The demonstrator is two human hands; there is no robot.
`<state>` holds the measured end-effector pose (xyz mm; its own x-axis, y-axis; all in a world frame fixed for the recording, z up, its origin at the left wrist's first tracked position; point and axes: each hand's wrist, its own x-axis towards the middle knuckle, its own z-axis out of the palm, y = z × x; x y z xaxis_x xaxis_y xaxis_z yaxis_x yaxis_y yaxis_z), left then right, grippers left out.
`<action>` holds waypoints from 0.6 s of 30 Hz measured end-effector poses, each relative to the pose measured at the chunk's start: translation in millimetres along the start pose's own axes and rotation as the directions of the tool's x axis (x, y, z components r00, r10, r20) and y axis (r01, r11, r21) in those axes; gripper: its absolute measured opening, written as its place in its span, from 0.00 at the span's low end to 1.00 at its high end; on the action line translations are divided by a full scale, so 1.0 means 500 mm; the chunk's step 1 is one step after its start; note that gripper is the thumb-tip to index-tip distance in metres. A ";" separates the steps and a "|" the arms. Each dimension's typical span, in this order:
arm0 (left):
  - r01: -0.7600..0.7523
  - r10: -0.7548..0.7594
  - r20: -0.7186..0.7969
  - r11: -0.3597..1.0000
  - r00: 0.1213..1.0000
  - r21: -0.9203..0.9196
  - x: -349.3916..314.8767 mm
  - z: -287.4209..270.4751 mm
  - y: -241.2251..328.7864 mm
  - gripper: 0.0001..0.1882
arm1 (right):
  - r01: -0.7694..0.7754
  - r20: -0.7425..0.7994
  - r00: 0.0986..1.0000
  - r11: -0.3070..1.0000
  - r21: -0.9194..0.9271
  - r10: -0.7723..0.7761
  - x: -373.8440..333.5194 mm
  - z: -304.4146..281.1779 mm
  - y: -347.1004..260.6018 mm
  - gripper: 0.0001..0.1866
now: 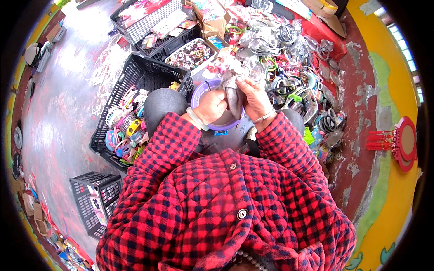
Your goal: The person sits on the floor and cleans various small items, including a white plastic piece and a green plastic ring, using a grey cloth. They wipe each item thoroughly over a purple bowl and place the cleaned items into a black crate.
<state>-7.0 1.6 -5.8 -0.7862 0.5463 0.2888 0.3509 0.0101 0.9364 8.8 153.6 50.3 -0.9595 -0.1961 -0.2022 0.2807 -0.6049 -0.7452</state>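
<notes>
A crumpled grey cloth point(233, 98) hangs over a round purple basin point(197, 96) between my knees. My right hand point(256, 98) pinches the cloth near its top, thumb and fingers closed. My left hand point(211, 106) is curled into a fist right beside the cloth; what lies inside the fist is hidden. A thin dark strip point(208, 85) shows just above that fist, and I cannot tell whether it is held. Greyish, murky water point(224, 119) shows inside the basin below my hands.
Left of the basin, a black plastic crate point(149, 74) holds many colourful headbands point(131, 122). A white basket point(190, 53) of small hair accessories stands beyond it. Bagged goods point(289, 58) pile up on the right, beside the wall. A smaller black crate point(96, 201) sits at lower left.
</notes>
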 end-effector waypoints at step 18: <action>0.196 -0.438 -0.115 0.602 0.892 -0.774 0.018 -0.007 0.012 0.14 | 0.215 0.099 0.973 0.660 -0.720 -0.210 0.014 -0.052 0.036 0.12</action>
<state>-13.6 3.5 3.0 -0.9132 0.3863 -0.1297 -0.3365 -0.5353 0.7747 6.4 161.2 18.9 -0.9899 -0.1400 0.0222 -0.0384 0.1143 -0.9927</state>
